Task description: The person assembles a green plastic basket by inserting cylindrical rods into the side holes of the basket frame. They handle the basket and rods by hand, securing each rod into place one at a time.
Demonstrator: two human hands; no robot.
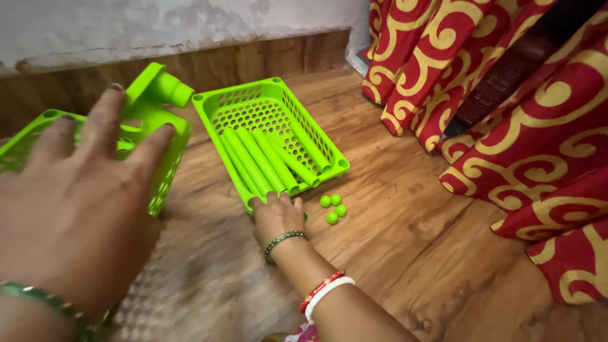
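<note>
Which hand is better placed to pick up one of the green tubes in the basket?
The right hand: its fingers rest at the tubes' near ends in the basket. The left hand is over the other basket.

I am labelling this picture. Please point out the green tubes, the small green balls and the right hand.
green tubes (266, 158): head view, middle of the bundle inside the basket.
small green balls (333, 208): head view, centre of the cluster on the floor.
right hand (278, 218): head view, back of the hand.

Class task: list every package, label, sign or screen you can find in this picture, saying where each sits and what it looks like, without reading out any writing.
None in view: only green perforated baskets, green tubes, small green balls, two hands and red-and-gold cloth on a wooden floor.
</note>
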